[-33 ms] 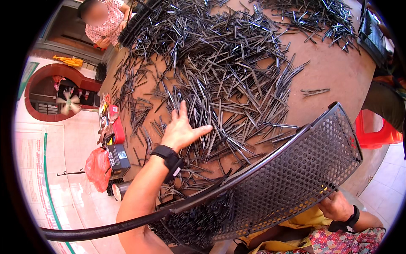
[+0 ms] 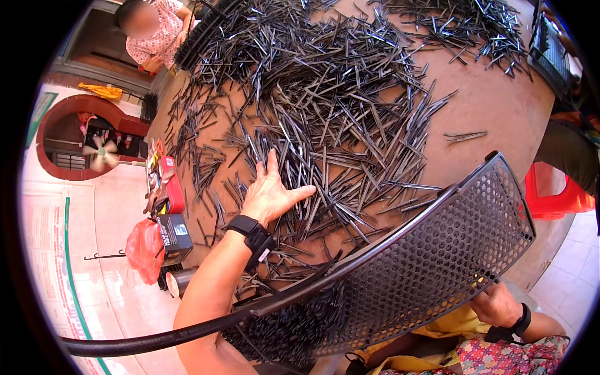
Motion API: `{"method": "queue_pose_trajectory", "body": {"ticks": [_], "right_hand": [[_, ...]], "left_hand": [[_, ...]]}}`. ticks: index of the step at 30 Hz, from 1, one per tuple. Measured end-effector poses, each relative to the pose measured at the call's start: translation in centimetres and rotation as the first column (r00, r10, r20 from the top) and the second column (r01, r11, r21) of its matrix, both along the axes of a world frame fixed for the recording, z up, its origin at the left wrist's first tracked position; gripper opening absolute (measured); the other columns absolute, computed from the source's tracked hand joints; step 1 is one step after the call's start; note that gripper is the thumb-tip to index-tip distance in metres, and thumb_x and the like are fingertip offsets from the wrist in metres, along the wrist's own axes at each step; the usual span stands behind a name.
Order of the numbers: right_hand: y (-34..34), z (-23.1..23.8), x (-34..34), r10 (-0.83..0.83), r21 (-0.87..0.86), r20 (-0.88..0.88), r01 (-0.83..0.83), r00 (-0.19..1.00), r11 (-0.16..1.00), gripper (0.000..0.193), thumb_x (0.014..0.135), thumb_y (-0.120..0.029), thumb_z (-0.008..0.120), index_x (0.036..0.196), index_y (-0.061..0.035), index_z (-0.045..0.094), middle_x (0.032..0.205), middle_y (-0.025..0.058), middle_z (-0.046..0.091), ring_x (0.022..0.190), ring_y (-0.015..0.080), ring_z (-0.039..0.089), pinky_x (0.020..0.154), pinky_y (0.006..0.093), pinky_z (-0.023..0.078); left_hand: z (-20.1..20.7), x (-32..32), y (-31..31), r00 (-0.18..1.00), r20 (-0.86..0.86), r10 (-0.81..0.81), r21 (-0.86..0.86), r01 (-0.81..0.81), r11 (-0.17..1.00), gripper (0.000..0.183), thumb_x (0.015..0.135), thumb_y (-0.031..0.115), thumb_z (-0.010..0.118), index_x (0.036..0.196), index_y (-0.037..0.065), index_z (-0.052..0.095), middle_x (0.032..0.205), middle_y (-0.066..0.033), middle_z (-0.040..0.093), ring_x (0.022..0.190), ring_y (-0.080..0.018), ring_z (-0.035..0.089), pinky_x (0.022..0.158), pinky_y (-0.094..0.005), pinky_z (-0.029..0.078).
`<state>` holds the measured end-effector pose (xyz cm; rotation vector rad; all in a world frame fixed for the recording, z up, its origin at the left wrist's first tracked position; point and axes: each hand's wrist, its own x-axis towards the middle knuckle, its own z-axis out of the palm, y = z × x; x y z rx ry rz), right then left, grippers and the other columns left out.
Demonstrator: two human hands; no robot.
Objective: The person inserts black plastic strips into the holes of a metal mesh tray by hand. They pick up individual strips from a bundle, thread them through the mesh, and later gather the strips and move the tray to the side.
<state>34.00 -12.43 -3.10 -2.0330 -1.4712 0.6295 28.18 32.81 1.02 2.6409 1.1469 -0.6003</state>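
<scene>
My left hand (image 2: 269, 194), with a dark band on its wrist, reaches over a large heap of thin black sticks (image 2: 350, 94) on a brown table. Its thumb and fingers are spread at the heap's near part; I see nothing held in it. A curved black plate full of round holes (image 2: 431, 256) leans in front of me, with a thick dark rim. Bundled black sticks (image 2: 294, 325) stand close together in its left part, tips up. My right hand (image 2: 498, 305) is closed at the plate's lower right edge, its fingertips partly hidden.
A couple of loose sticks (image 2: 465, 135) lie on the table's right side. At the left edge are a dark box (image 2: 175, 231), a red plastic bag (image 2: 145, 250) and a metal cup (image 2: 180, 281). One person (image 2: 159, 31) is at the far left; a red stool (image 2: 556, 194) stands right.
My left hand and forearm have shifted very slightly to the right, fingers still spread. My right hand and the plate look unchanged.
</scene>
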Motion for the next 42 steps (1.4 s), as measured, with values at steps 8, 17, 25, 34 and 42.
{"method": "queue_pose_trajectory", "body": {"ticks": [8, 17, 25, 34, 42], "right_hand": [[-0.3, -0.1, -0.4, -0.032, 0.008, -0.019, 0.032, 0.999, 0.999, 0.021, 0.070, -0.004, 0.063, 0.090, 0.0030, 0.061, 0.078, 0.0179, 0.060, 0.064, 0.0345, 0.059, 0.055, 0.0397, 0.050], [0.2, -0.2, -0.4, 0.015, 0.027, 0.009, -0.015, 1.000, 1.000, 0.015, 0.068, -0.005, 0.064, 0.079, 0.0023, 0.059, 0.066, 0.0148, 0.055, 0.054, 0.0320, 0.057, 0.047, 0.0395, 0.046], [-0.4, -0.1, -0.3, 0.062, 0.031, 0.026, -0.063, 0.998, 0.998, 0.021, 0.067, -0.007, 0.065, 0.083, 0.0034, 0.057, 0.065, 0.0132, 0.055, 0.060, 0.0313, 0.057, 0.050, 0.0392, 0.047], [-1.3, 0.3, -0.6, 0.105, 0.019, 0.044, -0.106, 0.994, 0.994, 0.021, 0.069, -0.011, 0.066, 0.083, 0.0025, 0.057, 0.063, 0.0119, 0.054, 0.060, 0.0293, 0.056, 0.053, 0.0385, 0.046], [-1.7, 0.3, -0.6, 0.094, -0.017, 0.093, -0.093, 0.991, 0.996, 0.020, 0.071, -0.014, 0.065, 0.083, 0.0014, 0.058, 0.063, 0.0114, 0.055, 0.060, 0.0292, 0.056, 0.053, 0.0387, 0.046]], "left_hand": [[-2.2, -5.2, 4.6, 0.925, 0.379, -0.003, 0.182, -0.071, 0.981, 0.098, 0.056, -0.002, 0.063, 0.140, 0.002, 0.013, 0.139, -0.0281, 0.024, 0.106, -0.0403, 0.053, 0.093, -0.0383, 0.044], [-2.1, -4.0, 5.0, 0.994, 0.028, 0.110, 0.200, -0.113, 0.973, 0.073, 0.054, 0.010, 0.068, 0.116, -0.015, 0.038, 0.092, -0.0286, 0.059, 0.088, -0.0384, 0.060, 0.079, -0.0380, 0.048], [-0.9, -4.0, 3.9, 0.939, 0.091, 0.332, 0.100, -0.340, 0.935, 0.035, 0.054, 0.009, 0.066, 0.083, -0.009, 0.054, 0.083, -0.0265, 0.061, 0.081, -0.0396, 0.062, 0.074, -0.0419, 0.049], [2.9, -7.4, 2.4, 0.909, 0.269, -0.319, 0.463, 0.168, 0.870, 0.044, 0.061, 0.003, 0.061, 0.103, -0.004, 0.050, 0.093, -0.0230, 0.056, 0.084, -0.0412, 0.055, 0.074, -0.0463, 0.045], [1.2, -6.6, -0.1, 0.970, 0.176, -0.165, 0.056, 0.157, 0.986, 0.069, 0.057, 0.001, 0.066, 0.121, 0.001, 0.040, 0.086, -0.0231, 0.062, 0.086, -0.0383, 0.061, 0.077, -0.0392, 0.047]]}}
